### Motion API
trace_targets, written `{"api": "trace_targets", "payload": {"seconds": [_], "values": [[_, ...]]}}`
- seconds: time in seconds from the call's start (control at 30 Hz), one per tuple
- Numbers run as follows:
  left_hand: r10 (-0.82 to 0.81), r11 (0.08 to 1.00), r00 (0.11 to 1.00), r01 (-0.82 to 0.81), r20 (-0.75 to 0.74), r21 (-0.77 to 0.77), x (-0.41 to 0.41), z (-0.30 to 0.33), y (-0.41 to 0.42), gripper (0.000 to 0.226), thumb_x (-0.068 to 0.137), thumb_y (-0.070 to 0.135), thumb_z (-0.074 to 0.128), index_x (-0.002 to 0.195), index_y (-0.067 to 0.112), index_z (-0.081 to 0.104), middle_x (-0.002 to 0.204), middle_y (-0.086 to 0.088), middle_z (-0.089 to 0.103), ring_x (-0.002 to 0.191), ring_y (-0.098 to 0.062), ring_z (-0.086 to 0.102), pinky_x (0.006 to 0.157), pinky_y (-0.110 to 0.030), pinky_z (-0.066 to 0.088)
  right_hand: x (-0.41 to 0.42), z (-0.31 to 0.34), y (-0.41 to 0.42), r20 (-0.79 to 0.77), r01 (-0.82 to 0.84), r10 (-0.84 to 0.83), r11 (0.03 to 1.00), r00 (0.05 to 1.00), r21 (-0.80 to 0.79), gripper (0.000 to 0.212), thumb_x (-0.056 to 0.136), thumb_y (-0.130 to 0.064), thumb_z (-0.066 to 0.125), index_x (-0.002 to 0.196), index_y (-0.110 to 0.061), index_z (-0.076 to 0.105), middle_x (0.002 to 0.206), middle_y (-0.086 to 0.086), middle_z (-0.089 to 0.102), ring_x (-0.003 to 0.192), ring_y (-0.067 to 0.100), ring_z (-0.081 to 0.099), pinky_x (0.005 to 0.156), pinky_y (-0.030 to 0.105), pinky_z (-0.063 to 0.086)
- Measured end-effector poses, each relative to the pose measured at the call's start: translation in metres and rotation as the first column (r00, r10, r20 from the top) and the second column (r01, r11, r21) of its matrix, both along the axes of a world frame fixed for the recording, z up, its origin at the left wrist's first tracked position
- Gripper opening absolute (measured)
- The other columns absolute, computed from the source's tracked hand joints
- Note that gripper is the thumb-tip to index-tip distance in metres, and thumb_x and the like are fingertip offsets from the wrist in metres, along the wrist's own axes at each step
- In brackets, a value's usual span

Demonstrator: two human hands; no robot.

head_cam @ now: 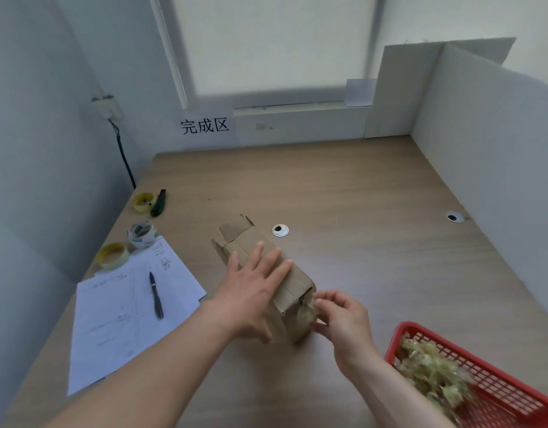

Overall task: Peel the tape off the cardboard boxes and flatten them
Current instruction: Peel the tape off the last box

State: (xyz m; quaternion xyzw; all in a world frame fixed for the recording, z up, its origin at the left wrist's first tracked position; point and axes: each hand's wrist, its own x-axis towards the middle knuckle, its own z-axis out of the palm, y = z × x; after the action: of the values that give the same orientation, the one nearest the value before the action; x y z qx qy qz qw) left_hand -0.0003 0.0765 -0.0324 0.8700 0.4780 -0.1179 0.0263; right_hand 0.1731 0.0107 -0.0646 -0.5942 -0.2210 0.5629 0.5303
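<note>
Along the left edge of the worktop (343,186) lie three tape rolls: a yellow roll (143,202) at the back with a dark knife (158,203) just beside it, a white roll (141,234) nearer, and a second yellow roll (113,255) touching the papers (118,319). A pen (156,295) rests on the papers. On the wall behind, a sign (205,125) carries black characters. The box (266,273) lies on its side near the middle of the worktop, long axis running away from the person, with the far flaps loose and partly open. The left hand (251,291) lies flat on top of the box, fingers (268,257) straight and spread, pressing down. A round white grommet (280,230) sits in the worktop just behind the box. The right hand (343,322) is at the near end of the box, with thumb and fingers (323,301) curled and pinching a crumpled strip of tape (308,313) that still adheres to the end face. A second grommet (454,217) lies well to the right. At the near right corner a red basket (482,390) holds a pile of crumpled tape scraps (430,369).
</note>
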Motion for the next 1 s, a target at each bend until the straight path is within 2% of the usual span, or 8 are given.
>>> {"api": "trace_targets", "payload": {"seconds": [0.07, 0.13, 0.2, 0.3, 0.5, 0.63, 0.8, 1.0], "values": [[-0.075, 0.997, 0.997, 0.075, -0.006, 0.029, 0.001, 0.001, 0.007, 0.133, 0.067, 0.045, 0.081, 0.153, 0.032, -0.019, 0.160, 0.013, -0.026, 0.148, -0.025, -0.028, 0.119, -0.062, 0.004, 0.003, 0.011, 0.009, 0.062, -0.069, 0.066, 0.997, 0.996, 0.047, 0.028, 0.088, 0.008, 0.057, 0.070, -0.011, 0.069, 0.070, 0.009, 0.065, 0.062, 0.017, 0.059, 0.061, 0.034, 0.049], [-0.131, 0.991, 0.991, 0.130, 0.024, 0.036, 0.003, 0.004, 0.014, 0.122, 0.073, 0.034, 0.074, 0.154, 0.032, -0.017, 0.164, 0.010, -0.011, 0.151, -0.023, -0.019, 0.120, -0.058, 0.008, 0.006, 0.020, 0.015, 0.134, -0.131, 0.119, 0.988, 0.984, 0.081, 0.032, 0.086, 0.009, 0.058, 0.065, -0.013, 0.068, 0.075, 0.010, 0.067, 0.070, 0.020, 0.059, 0.067, 0.037, 0.048], [-0.165, 0.984, 0.982, 0.159, 0.090, 0.076, 0.005, 0.006, 0.018, 0.112, 0.072, 0.035, 0.070, 0.155, 0.033, -0.006, 0.156, 0.004, 0.022, 0.150, -0.023, 0.012, 0.117, -0.052, 0.018, 0.009, 0.030, 0.023, 0.171, -0.157, 0.136, 0.980, 0.976, 0.119, 0.031, 0.084, 0.009, 0.059, 0.062, -0.012, 0.066, 0.087, 0.011, 0.073, 0.078, 0.022, 0.059, 0.072, 0.040, 0.048], [-0.120, 0.985, 0.950, 0.079, 0.287, 0.150, 0.005, 0.008, 0.014, 0.102, 0.066, 0.040, 0.068, 0.153, 0.037, 0.014, 0.129, 0.004, 0.045, 0.116, -0.023, 0.048, 0.092, -0.036, 0.040, 0.010, 0.047, 0.034, 0.136, -0.133, 0.110, 0.975, 0.985, 0.177, 0.032, 0.085, 0.004, 0.064, 0.059, -0.014, 0.064, 0.094, 0.009, 0.076, 0.084, 0.021, 0.064, 0.077, 0.041, 0.052], [0.035, 0.982, 0.815, -0.136, 0.578, 0.132, 0.000, -0.001, -0.009, 0.092, 0.062, 0.043, 0.070, 0.142, 0.043, 0.025, 0.120, 0.003, 0.049, 0.101, -0.024, 0.053, 0.078, -0.034, 0.047, -0.004, 0.061, 0.032, 0.188, -0.135, 0.087, 0.956, 0.978, 0.262, 0.034, 0.085, 0.005, 0.065, 0.056, -0.012, 0.065, 0.096, 0.014, 0.074, 0.098, 0.022, 0.069, 0.092, 0.049, 0.053], [0.057, 0.972, 0.787, -0.186, 0.615, 0.147, -0.005, -0.004, -0.018, 0.086, 0.062, 0.045, 0.073, 0.132, 0.044, 0.024, 0.117, 0.001, 0.052, 0.098, -0.025, 0.055, 0.072, -0.033, 0.049, -0.014, 0.057, 0.025, 0.155, -0.135, 0.093, 0.949, 0.983, 0.286, 0.038, 0.086, 0.010, 0.062, 0.054, -0.011, 0.062, 0.097, 0.010, 0.075, 0.096, 0.018, 0.070, 0.093, 0.046, 0.052], [0.096, 0.954, 0.785, -0.247, 0.612, 0.168, -0.011, -0.002, -0.023, 0.083, 0.061, 0.052, 0.071, 0.129, 0.041, 0.026, 0.113, 0.001, 0.054, 0.095, -0.025, 0.057, 0.066, -0.031, 0.047, -0.028, 0.053, 0.021, 0.144, -0.104, 0.059, 0.938, 0.988, 0.332, 0.040, 0.085, 0.013, 0.060, 0.053, -0.012, 0.062, 0.099, 0.009, 0.075, 0.091, 0.018, 0.069, 0.078, 0.033, 0.052], [0.095, 0.945, 0.760, -0.272, 0.643, 0.182, -0.017, 0.002, -0.034, 0.077, 0.058, 0.058, 0.056, 0.128, 0.036, 0.034, 0.106, 0.000, 0.058, 0.086, -0.026, 0.060, 0.059, -0.027, 0.043, -0.030, 0.051, 0.021, 0.043, -0.096, 0.088, 0.950, 0.995, 0.295, 0.045, 0.088, 0.012, 0.056, 0.051, -0.012, 0.062, 0.103, 0.014, 0.074, 0.088, 0.020, 0.069, 0.082, 0.035, 0.054]]}}
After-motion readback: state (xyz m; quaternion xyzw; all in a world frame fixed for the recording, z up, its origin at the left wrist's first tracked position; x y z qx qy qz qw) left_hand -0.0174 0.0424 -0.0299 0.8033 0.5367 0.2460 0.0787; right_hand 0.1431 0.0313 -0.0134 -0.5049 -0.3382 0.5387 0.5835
